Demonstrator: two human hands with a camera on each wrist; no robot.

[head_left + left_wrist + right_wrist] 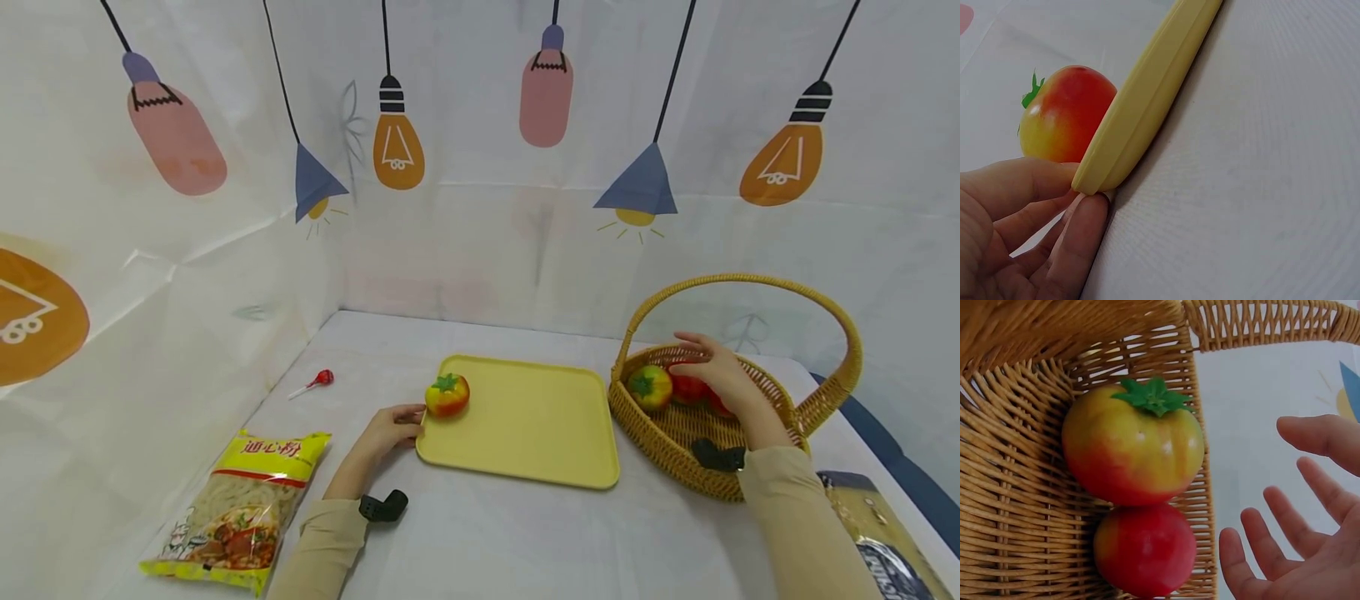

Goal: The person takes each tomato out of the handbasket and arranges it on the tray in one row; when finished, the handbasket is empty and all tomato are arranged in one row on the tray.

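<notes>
A yellow tray [525,425] lies on the table, with a red-and-yellow toy tomato [447,395] on its left end. My left hand [392,432] pinches the tray's left edge beside the tomato. Up close in the left wrist view, thumb and finger meet at the tray rim [1141,100]. Over the wicker basket [667,458] is my right hand [716,375], fingers spread and holding nothing. Inside the basket sit a yellow-and-red toy tomato [1135,444] with a green top and a red round fruit [1147,550]; more red shows partly hidden under the hand.
A bag of pasta [243,517] lies at the front left, with a red lollipop [313,382] behind it. The basket's tall handle [738,279] arches over the right hand. A brown package [877,533] lies at the right front edge.
</notes>
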